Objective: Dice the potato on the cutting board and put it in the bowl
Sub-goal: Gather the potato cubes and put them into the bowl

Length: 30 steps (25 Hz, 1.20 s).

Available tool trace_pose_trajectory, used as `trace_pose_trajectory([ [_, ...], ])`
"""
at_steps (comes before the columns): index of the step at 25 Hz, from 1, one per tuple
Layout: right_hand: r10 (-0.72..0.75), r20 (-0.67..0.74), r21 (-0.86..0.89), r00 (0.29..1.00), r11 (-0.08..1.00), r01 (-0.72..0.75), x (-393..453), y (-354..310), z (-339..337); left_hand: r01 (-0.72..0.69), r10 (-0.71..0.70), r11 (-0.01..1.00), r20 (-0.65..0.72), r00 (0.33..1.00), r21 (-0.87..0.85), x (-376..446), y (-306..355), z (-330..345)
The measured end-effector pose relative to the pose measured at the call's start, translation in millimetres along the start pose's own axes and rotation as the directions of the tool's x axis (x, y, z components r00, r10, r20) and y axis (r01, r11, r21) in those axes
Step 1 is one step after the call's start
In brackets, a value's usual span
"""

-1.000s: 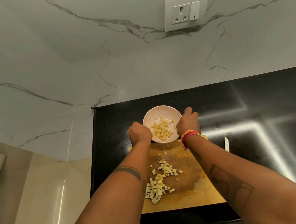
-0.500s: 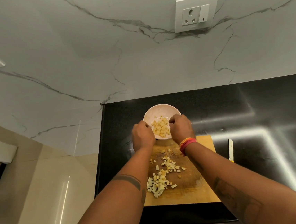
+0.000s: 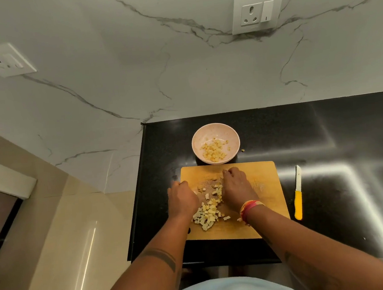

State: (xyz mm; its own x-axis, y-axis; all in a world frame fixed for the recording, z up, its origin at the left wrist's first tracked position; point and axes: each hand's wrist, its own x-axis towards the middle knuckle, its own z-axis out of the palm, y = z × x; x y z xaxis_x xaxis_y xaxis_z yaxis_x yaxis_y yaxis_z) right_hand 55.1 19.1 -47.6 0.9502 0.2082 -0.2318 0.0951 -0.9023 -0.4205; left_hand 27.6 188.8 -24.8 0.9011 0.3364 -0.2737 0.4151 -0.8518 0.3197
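Note:
Pale potato dice (image 3: 206,216) lie in a loose pile on the wooden cutting board (image 3: 258,173). My left hand (image 3: 181,199) rests on the board at the pile's left side. My right hand (image 3: 235,188) rests at its right side, fingers curved down and touching the upper pieces. Both hands cup inward with dice between them. Whether either hand has pieces inside it is hidden. Just beyond the board stands the pinkish bowl (image 3: 214,126) with a heap of potato dice (image 3: 213,152) in it.
A yellow-handled knife (image 3: 297,195) lies on the black counter (image 3: 325,132) right of the board, blade pointing away. One stray potato bit (image 3: 242,150) sits beside the bowl. The counter's left edge drops off just left of the board. A marble wall stands behind.
Both hands have come back from over the bowl to the board and now flank the pile of dice. The bowl holds a heap of dice.

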Motion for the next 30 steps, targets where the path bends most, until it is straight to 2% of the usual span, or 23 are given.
trace_pose_trajectory([
  [2,0.022,0.034,-0.05,0.999,0.999,-0.02,1,-1,2,0.055,-0.053,0.998,0.042,0.998,-0.038,-9,4,3],
  [5,-0.046,0.084,-0.087,0.995,0.995,0.053,-3,-13,11,0.081,-0.066,0.978,0.082,0.994,-0.192,-15,21,8],
  [7,-0.074,0.086,-0.021,0.994,0.997,0.076,-7,-18,15,0.061,-0.02,0.947,0.13,0.991,-0.316,-15,29,10],
  [9,-0.029,0.009,0.043,1.0,0.999,0.029,-5,-19,11,0.0,0.057,0.932,0.146,0.988,-0.362,-16,29,9],
  [11,0.009,-0.039,0.04,0.999,0.999,-0.008,2,-19,6,-0.019,0.054,0.943,0.098,0.994,-0.331,-15,20,4],
  [13,-0.047,0.045,-0.027,0.998,0.998,0.048,6,-24,6,-0.011,0.029,0.967,0.068,0.997,-0.253,-13,6,2],
  [16,-0.156,0.159,-0.069,0.975,0.983,0.168,-3,-30,11,-0.081,0.109,0.982,0.159,0.981,-0.17,-8,-7,3],
  [18,-0.11,0.081,0.004,0.991,0.994,0.11,-12,-26,8,-0.119,0.163,0.968,0.195,0.967,-0.22,-9,-5,4],
  [21,0.134,-0.069,0.086,0.989,0.988,-0.128,-31,-5,4,-0.108,0.141,0.959,0.113,0.984,-0.26,-15,-7,1],
  [23,0.252,-0.032,0.084,0.967,0.965,-0.249,-43,8,7,-0.036,0.05,0.978,0.063,0.997,-0.205,-20,-18,0],
  [26,0.347,0.085,0.146,0.934,0.923,-0.356,-46,5,17,0.126,-0.094,0.96,0.135,0.986,-0.249,-25,-26,1],
  [30,0.339,0.1,0.323,0.935,0.878,-0.353,-30,-16,19,0.107,-0.023,0.897,0.196,0.98,-0.429,-20,-10,3],
])
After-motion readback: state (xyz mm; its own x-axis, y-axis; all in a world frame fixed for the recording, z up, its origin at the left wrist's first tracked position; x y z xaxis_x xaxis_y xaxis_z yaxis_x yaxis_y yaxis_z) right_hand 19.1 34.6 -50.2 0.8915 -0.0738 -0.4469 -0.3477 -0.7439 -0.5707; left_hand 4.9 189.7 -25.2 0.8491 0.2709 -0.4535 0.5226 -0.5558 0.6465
